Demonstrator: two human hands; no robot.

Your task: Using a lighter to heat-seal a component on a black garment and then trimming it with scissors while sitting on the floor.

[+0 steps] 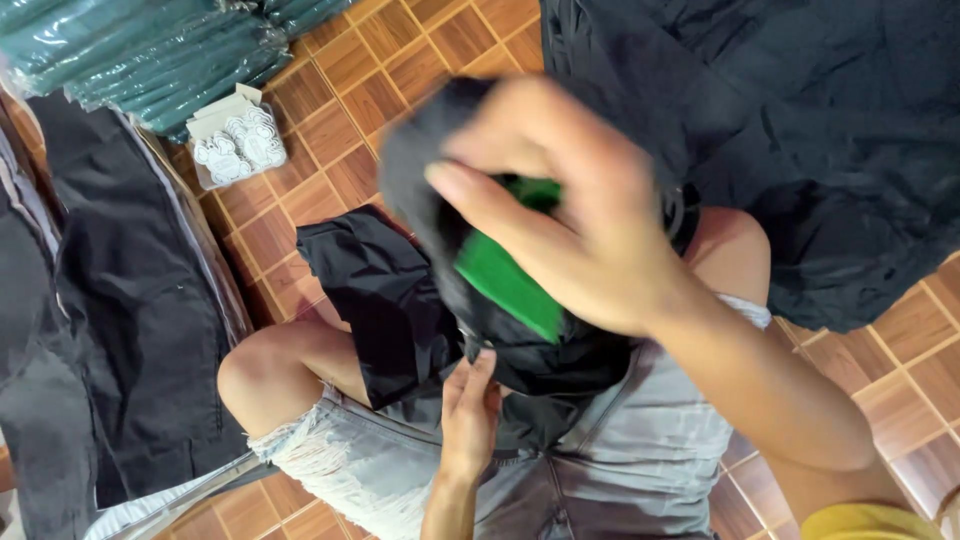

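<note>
Up close, black garment (520, 350) w/ green card (505, 280) sits over the lap; card's long axis runs upper-left to lower-right. Right hand (570, 200) clamps both from above; left hand (468, 410) pinches the cloth's lower edge. Denim shorts (620, 450) below, sticker pack (235, 145) far left on tile floor (350, 90).

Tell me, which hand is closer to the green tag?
The right. The right hand is spread over the black garment, its thumb lying right against the green tag. The left hand is lower down, pinching the garment's bottom edge, apart from the tag.
</note>
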